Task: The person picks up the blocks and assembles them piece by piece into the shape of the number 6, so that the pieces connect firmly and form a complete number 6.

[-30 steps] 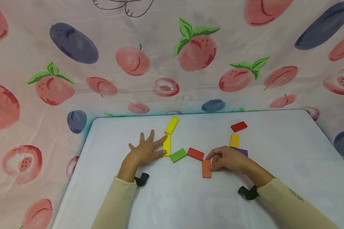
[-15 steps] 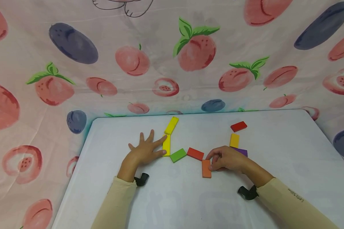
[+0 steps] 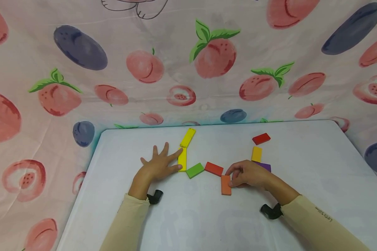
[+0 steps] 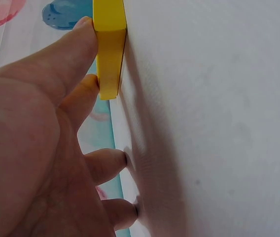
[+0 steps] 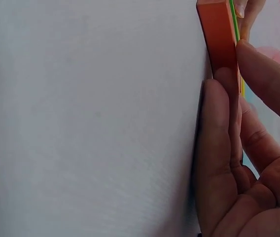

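Perhaps a twist of the right hand (image 3: 251, 172), fingertips pinching the orange block (image 3: 226, 186) on the worktop (image 3: 191, 223), could knock the neighbouring red block (image 3: 214, 168) askew. Likewise, the left hand (image 3: 158, 166), spread wide against a yellow block (image 3: 183, 158), might shove it.

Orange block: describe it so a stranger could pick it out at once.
On the white table, find the right hand. Its fingers touch the orange block, whose far end sits by a red block. Unlike that neighbour, its long sides run front to back, and it is the nearest block.
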The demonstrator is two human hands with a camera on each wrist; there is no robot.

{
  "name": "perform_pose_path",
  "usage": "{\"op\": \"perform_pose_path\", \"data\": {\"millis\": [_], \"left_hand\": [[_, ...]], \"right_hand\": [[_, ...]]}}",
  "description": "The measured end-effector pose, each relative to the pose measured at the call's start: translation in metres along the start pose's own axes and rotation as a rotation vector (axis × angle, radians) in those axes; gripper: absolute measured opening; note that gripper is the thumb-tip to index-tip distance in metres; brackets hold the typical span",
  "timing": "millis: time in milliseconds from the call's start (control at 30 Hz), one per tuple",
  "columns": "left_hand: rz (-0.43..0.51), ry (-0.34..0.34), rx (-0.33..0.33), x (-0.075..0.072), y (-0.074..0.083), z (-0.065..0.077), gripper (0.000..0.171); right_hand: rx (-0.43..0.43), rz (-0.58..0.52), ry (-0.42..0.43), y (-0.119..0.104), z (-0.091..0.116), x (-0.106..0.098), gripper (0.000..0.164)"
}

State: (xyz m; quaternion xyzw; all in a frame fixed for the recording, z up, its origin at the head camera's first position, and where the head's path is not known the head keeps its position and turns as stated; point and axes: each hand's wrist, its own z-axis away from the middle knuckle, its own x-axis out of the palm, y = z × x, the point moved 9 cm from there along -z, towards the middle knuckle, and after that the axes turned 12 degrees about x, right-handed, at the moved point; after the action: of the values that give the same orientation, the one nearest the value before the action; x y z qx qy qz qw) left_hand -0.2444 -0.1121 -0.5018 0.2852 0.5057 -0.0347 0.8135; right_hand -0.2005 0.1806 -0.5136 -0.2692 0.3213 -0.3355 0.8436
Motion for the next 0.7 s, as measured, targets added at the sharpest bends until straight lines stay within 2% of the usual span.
{"op": "perform_pose_path", "data": {"millis": [133,367,500,700], "left_hand": [[0.004,0.003,0.003,0.000,-0.001,0.000,0.069],[0.006,0.005,0.003,0.000,-0.001,0.001,0.069],[0.004,0.000,-0.001,0.001,-0.001,0.001,0.068],[-0.004,0.001,0.002,0.001,-0.002,0.000,0.068]], "right_hand": [[-0.003,-0.014,-0.013,0.001,-0.001,0.000,0.039],[0.024,-0.131,-0.097,0.006,-0.001,0.000,0.043],[0.002,-0.171,-0.136,0.010,0.003,-0.001,0.043],[-0.037,-0.170,-0.123,0.011,0.011,-0.010,0.043]]}}
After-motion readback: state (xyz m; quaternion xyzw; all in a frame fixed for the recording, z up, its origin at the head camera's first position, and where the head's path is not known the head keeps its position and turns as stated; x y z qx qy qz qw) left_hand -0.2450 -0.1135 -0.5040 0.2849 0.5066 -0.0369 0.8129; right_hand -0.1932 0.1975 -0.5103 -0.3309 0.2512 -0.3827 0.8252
